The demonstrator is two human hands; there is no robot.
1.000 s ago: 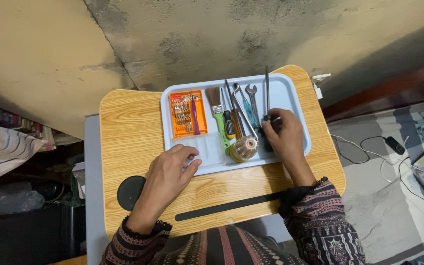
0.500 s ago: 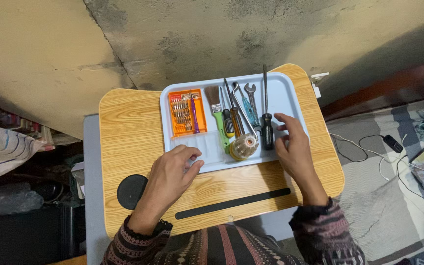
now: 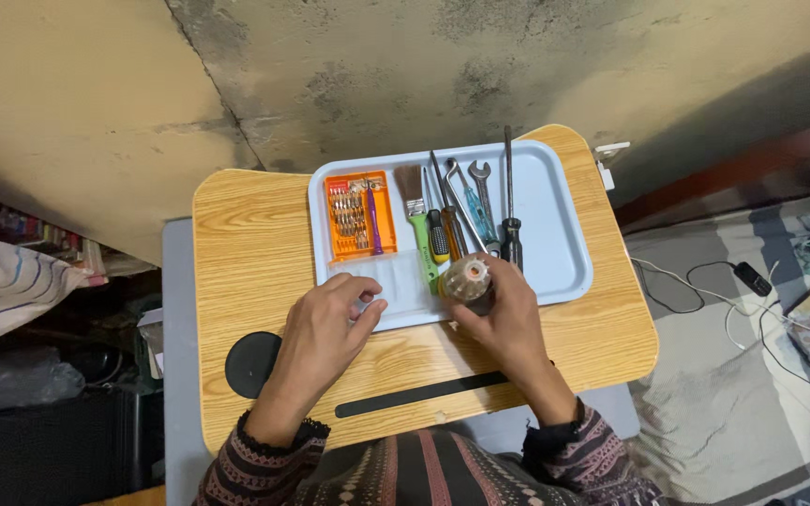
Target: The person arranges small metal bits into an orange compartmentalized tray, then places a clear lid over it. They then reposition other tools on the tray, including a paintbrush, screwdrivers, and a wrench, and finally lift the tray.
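A pale blue tray (image 3: 560, 234) lies on a wooden lap desk (image 3: 246, 244). In it are an orange bit case (image 3: 358, 215), a green-handled brush (image 3: 416, 225), several screwdrivers (image 3: 512, 215), a small wrench (image 3: 482, 187) and a stubby clear-and-amber driver handle (image 3: 467, 278). My right hand (image 3: 508, 323) is wrapped around the lower end of that stubby handle at the tray's near edge. My left hand (image 3: 325, 328) rests with its fingertips on the tray's near left corner, holding nothing.
A round black recess (image 3: 247, 365) and a long black slot (image 3: 424, 394) are set in the desk's near side. A bare concrete wall rises beyond the desk. Cables and a patterned rug (image 3: 752, 356) lie on the floor to the right.
My right hand left the black-handled screwdriver in the tray, swung left and closed on the stubby driver handle. My left hand stayed on the tray corner.
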